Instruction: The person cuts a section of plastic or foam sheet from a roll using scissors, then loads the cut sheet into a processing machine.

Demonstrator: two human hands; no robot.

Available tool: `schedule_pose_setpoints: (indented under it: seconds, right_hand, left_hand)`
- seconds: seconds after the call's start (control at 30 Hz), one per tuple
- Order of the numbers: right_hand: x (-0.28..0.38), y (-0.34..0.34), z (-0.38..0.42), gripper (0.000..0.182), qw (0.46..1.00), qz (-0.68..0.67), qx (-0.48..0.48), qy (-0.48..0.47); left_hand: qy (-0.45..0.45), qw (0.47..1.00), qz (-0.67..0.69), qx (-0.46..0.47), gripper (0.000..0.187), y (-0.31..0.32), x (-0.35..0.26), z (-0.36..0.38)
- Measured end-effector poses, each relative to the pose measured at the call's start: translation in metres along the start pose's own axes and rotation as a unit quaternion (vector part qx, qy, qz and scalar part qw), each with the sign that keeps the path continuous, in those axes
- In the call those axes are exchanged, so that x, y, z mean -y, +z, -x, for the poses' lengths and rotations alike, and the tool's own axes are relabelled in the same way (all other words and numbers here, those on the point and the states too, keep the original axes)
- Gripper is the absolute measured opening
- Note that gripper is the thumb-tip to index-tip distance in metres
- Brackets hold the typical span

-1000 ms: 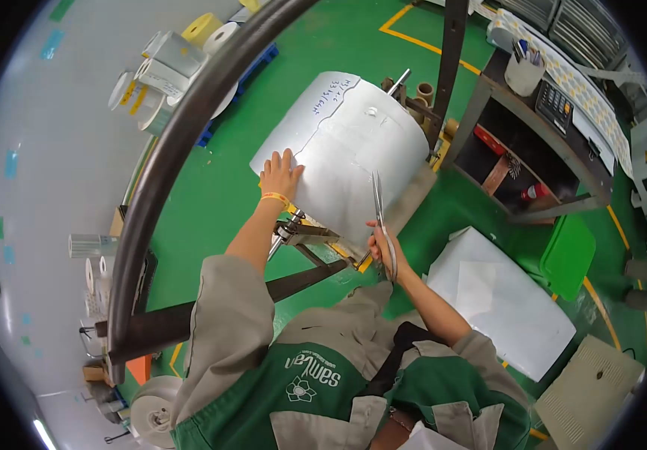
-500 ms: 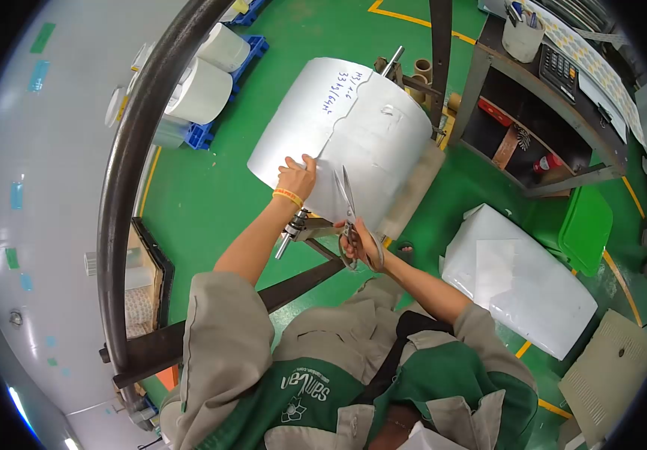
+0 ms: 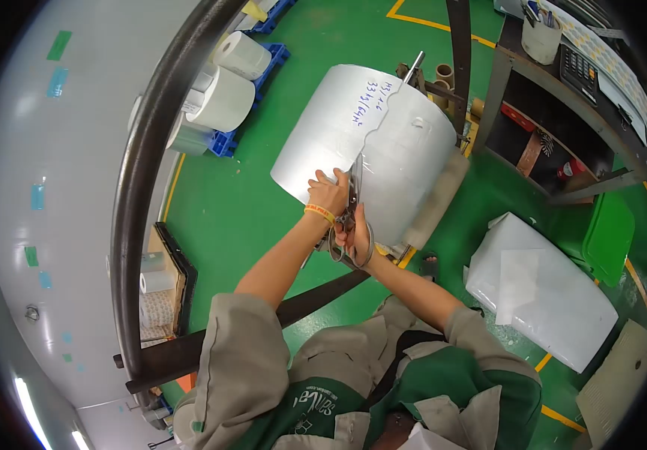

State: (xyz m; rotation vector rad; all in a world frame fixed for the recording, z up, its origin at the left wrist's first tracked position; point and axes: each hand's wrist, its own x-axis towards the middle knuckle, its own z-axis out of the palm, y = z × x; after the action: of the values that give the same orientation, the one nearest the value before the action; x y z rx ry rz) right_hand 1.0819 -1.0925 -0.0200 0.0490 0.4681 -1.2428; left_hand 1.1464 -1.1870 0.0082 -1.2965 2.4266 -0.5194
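A large roll of silvery-white film (image 3: 406,165), with blue handwriting on it, sits on a metal shaft (image 3: 413,67) in front of me. A wavy cut edge runs across its outer layer. My left hand (image 3: 328,193) is at the roll's near left end, its fingers curled on the film beside that edge. In my right hand (image 3: 355,238) are metal scissors (image 3: 355,184), their loops around my fingers. Their blades lie against the roll along the wavy edge, right beside my left fingers. Whether a blade is under the film is hidden.
A dark metal frame (image 3: 132,195) curves up on the left. White rolls (image 3: 222,97) stand on blue pallets behind. On the right are a shelf unit (image 3: 499,67) with a calculator (image 3: 578,71), a green bin (image 3: 612,236) and a wrapped white bundle (image 3: 563,300) on the floor.
The scissors have moved in from the roll's near right to the wavy edge, beside my left hand. My left fingers have curled in. The whole view has shifted slightly.
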Motion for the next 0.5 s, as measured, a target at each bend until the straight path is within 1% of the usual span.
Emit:
schedule_pose_setpoints:
  seconds: [0.1,0.2,0.23,0.33,0.37,0.47,0.5]
  right_hand:
    - [-0.009,0.002,-0.007,0.053,0.999,0.019,0.0,-0.028]
    - [-0.004,0.018,-0.003,0.052,0.998,-0.001,-0.003,-0.063]
    - [-0.004,0.02,-0.003,0.051,0.998,-0.009,0.004,-0.063]
    - [-0.005,0.025,-0.001,0.051,0.998,-0.017,0.015,-0.059]
    - [-0.007,0.025,-0.002,0.045,0.997,-0.034,0.037,-0.065]
    - [-0.008,0.039,0.001,0.044,0.991,-0.066,-0.004,-0.114]
    - [-0.007,0.041,0.002,0.043,0.992,-0.075,-0.008,-0.106]
  left_hand:
    - [-0.012,0.997,0.042,0.064,0.042,-0.013,0.001,-0.003]
    - [0.029,0.997,0.018,0.074,0.041,-0.004,0.007,-0.005]
    - [0.045,0.997,0.007,0.062,0.042,-0.009,0.009,-0.005]
    - [0.042,0.993,0.061,0.097,0.043,-0.026,0.014,-0.004]
    - [0.04,0.991,0.082,0.099,0.043,-0.026,0.015,-0.004]
    - [0.061,0.982,0.119,0.13,0.043,-0.042,0.018,-0.007]
    - [0.068,0.98,0.126,0.137,0.042,-0.043,0.019,-0.007]
